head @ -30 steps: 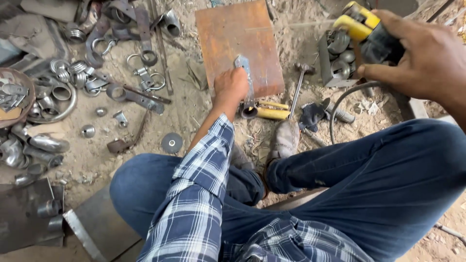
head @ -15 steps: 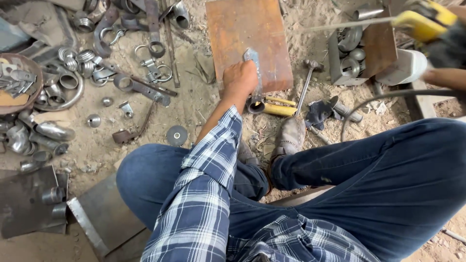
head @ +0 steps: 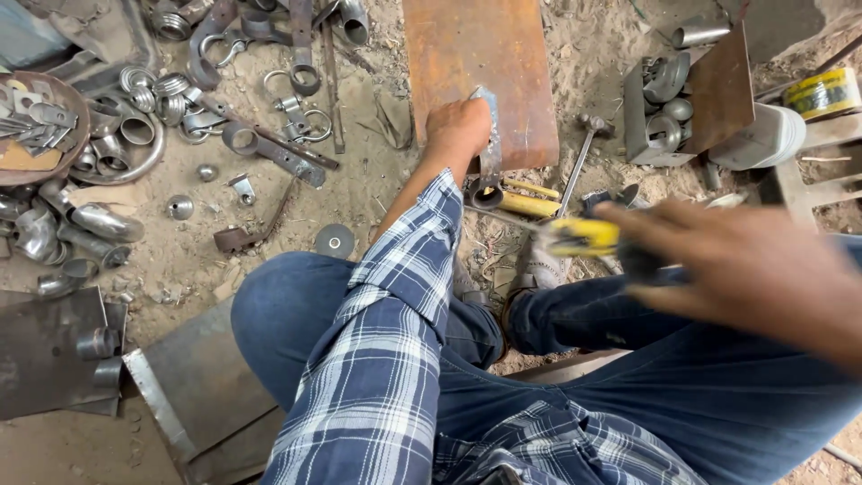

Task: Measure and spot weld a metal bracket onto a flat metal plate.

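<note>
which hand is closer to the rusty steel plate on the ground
Left. The left hand rests at the rusty plate's near edge, holding a grey metal strip against it. The right hand is well off it, holding a yellow tool.

Rust, grey steel, yellow and blue over pale sand

The flat rust-orange steel plate lies on the sandy tan ground; the narrow grey metal bracket on it is dull silver. The blurred hand tool is yellow with a black body. The shirt sleeve is blue, white and navy plaid, above dark blue denim jeans. Scattered grey steel rings show brown rust.
</note>
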